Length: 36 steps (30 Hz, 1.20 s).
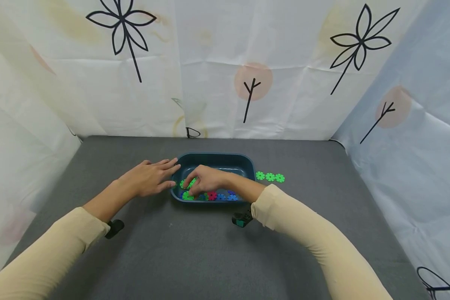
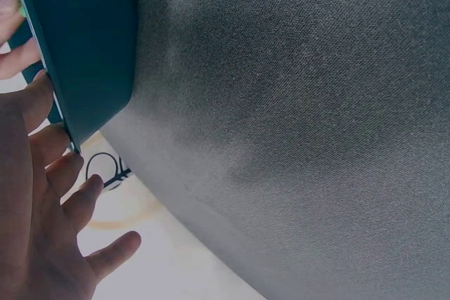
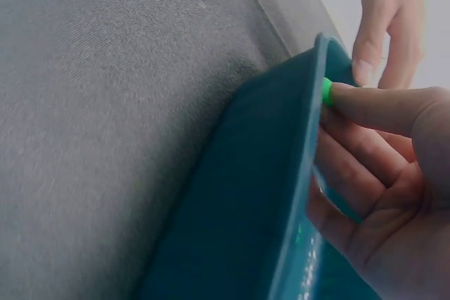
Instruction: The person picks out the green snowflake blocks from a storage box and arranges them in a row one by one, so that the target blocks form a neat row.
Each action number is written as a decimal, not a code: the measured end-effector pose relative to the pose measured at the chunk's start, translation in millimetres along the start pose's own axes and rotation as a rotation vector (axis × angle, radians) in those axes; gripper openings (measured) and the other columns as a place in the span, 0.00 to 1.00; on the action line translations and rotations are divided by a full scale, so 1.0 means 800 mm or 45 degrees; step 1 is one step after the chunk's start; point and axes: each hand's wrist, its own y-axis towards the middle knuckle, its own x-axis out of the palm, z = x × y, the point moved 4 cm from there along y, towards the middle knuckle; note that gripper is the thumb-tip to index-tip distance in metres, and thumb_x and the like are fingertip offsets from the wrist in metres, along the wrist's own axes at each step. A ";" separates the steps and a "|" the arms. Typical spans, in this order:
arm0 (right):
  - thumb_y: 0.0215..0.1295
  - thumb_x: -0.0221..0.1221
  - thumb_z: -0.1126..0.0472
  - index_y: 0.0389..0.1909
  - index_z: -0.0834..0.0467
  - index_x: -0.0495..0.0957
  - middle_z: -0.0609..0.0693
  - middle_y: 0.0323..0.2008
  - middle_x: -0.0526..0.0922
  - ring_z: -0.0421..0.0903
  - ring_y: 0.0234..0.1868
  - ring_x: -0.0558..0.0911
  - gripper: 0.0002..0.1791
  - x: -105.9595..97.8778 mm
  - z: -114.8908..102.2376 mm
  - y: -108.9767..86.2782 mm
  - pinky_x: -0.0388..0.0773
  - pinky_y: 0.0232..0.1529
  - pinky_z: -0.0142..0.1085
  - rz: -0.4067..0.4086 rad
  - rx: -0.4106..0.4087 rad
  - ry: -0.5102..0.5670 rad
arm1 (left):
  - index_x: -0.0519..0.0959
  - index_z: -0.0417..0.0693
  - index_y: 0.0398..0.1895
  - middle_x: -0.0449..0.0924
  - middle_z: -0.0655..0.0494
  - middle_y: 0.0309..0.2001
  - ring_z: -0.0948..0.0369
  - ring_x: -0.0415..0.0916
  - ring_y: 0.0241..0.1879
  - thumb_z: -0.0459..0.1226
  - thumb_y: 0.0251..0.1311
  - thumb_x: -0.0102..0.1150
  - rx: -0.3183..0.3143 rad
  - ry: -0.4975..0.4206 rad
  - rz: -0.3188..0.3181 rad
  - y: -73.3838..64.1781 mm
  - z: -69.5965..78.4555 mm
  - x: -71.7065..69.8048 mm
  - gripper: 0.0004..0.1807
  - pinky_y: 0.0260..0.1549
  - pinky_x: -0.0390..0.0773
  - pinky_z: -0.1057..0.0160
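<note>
Fingers loose, the left hand [image 1: 149, 178] seemingly steadied the tray's [image 1: 217, 158] left edge while the right hand [image 1: 210, 178] pinched a green piece [image 3: 327, 92].

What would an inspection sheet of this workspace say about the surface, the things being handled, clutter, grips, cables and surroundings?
Surface: grey, fabric-textured table.
Job's things: dark blue-green tray holding red, blue and green flower-shaped pieces; a row of three green pieces lies on the table to its right.
Clutter: nothing seen.
Left grip: bare hand, fingers extended, at the tray's left rim.
Right grip: bare hand over the tray, pinching a green piece.
Cables: nothing seen.
Surroundings: pale printed sheets behind and on both sides; dark devices at both wrists.
</note>
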 end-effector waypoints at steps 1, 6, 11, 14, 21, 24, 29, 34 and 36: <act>0.70 0.58 0.69 0.60 0.69 0.75 0.58 0.41 0.88 0.51 0.43 0.88 0.19 -0.002 0.000 -0.003 0.82 0.49 0.39 0.016 -0.005 0.008 | 0.60 0.42 0.76 0.55 0.41 0.76 0.44 0.59 0.72 0.51 0.75 0.47 -0.002 0.002 -0.002 0.000 0.000 0.001 0.34 0.58 0.66 0.34; 0.68 0.60 0.69 0.59 0.71 0.75 0.57 0.38 0.89 0.53 0.41 0.88 0.20 -0.018 0.007 -0.023 0.82 0.50 0.44 0.063 -0.063 0.040 | 0.60 0.42 0.76 0.55 0.41 0.76 0.45 0.59 0.72 0.52 0.75 0.47 -0.006 0.006 -0.004 0.000 -0.001 0.001 0.34 0.59 0.66 0.34; 0.67 0.62 0.69 0.58 0.71 0.76 0.56 0.35 0.89 0.54 0.42 0.88 0.20 -0.039 0.016 -0.053 0.82 0.49 0.40 0.145 -0.085 0.027 | 0.60 0.42 0.76 0.54 0.41 0.76 0.44 0.58 0.73 0.52 0.74 0.47 -0.016 0.004 -0.006 0.001 0.000 0.001 0.35 0.60 0.65 0.34; 0.67 0.63 0.68 0.57 0.68 0.77 0.56 0.34 0.89 0.57 0.42 0.87 0.19 -0.051 0.024 -0.073 0.81 0.49 0.39 0.206 -0.054 0.029 | 0.60 0.42 0.76 0.54 0.41 0.76 0.44 0.57 0.73 0.51 0.74 0.48 -0.021 0.006 -0.007 0.001 0.001 0.001 0.35 0.60 0.65 0.33; 0.66 0.64 0.67 0.54 0.68 0.79 0.55 0.35 0.89 0.54 0.40 0.88 0.17 -0.083 0.047 -0.123 0.80 0.53 0.43 0.368 -0.006 0.037 | 0.60 0.42 0.76 0.55 0.40 0.76 0.44 0.58 0.73 0.51 0.74 0.49 -0.017 0.010 0.012 0.000 0.003 0.001 0.35 0.60 0.65 0.34; 0.66 0.64 0.66 0.55 0.69 0.78 0.57 0.34 0.89 0.56 0.41 0.87 0.18 -0.096 0.056 -0.145 0.80 0.51 0.45 0.428 0.002 0.024 | 0.60 0.42 0.76 0.55 0.41 0.76 0.44 0.58 0.73 0.51 0.74 0.48 -0.015 0.013 0.014 0.000 0.002 0.001 0.35 0.60 0.65 0.34; 0.68 0.63 0.64 0.56 0.70 0.77 0.58 0.36 0.89 0.57 0.41 0.87 0.19 -0.114 0.072 -0.181 0.83 0.42 0.42 0.534 0.042 0.016 | 0.60 0.42 0.76 0.54 0.41 0.76 0.44 0.57 0.73 0.51 0.74 0.48 -0.013 0.014 0.012 -0.001 0.002 0.002 0.35 0.60 0.65 0.34; 0.69 0.62 0.65 0.51 0.71 0.78 0.60 0.37 0.88 0.60 0.40 0.87 0.15 -0.121 0.100 -0.207 0.83 0.40 0.39 0.610 0.069 0.030 | 0.59 0.42 0.76 0.54 0.41 0.76 0.44 0.56 0.73 0.51 0.74 0.48 -0.017 0.001 0.003 -0.001 0.002 0.001 0.35 0.60 0.64 0.33; 0.69 0.61 0.66 0.49 0.71 0.79 0.61 0.37 0.87 0.62 0.40 0.86 0.13 -0.121 0.114 -0.216 0.83 0.41 0.41 0.625 0.078 0.035 | 0.59 0.42 0.76 0.54 0.41 0.76 0.44 0.56 0.73 0.51 0.74 0.48 -0.020 0.004 0.000 -0.002 0.002 0.001 0.35 0.60 0.64 0.33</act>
